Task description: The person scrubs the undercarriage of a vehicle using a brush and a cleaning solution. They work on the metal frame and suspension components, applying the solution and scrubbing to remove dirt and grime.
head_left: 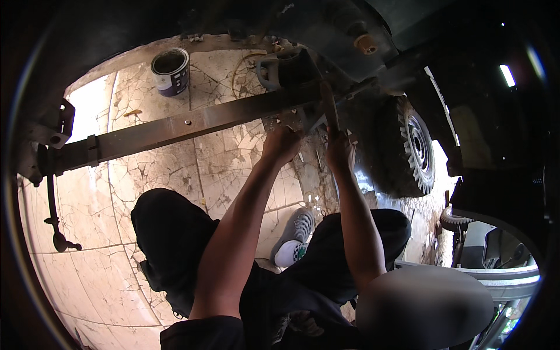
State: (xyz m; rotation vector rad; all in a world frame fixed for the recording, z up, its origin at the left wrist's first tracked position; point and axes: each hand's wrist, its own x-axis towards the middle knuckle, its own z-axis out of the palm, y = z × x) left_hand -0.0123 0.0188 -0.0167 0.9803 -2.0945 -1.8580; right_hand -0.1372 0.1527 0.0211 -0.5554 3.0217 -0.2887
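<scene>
My right hand point(341, 153) is closed around a long brown tool handle point(329, 108). The handle points up and away to the far end of a heavy metal beam point(192, 125), and the tool's head is lost in the dark there. Beside it, to the left, my left hand point(282, 146) is closed just below the beam; whatever it may grip is hidden. The beam slants across from the left up to the right, ending in the shadow under a dark vehicle body. My two hands are apart from each other.
An open paint can point(170, 72) stands on the cracked tile floor point(221, 175). Behind the beam sits a dark container with a grey handle point(267, 72). To the right is a knobbly tyre point(411, 146). A rod with a joint point(55, 216) hangs at the beam's left end.
</scene>
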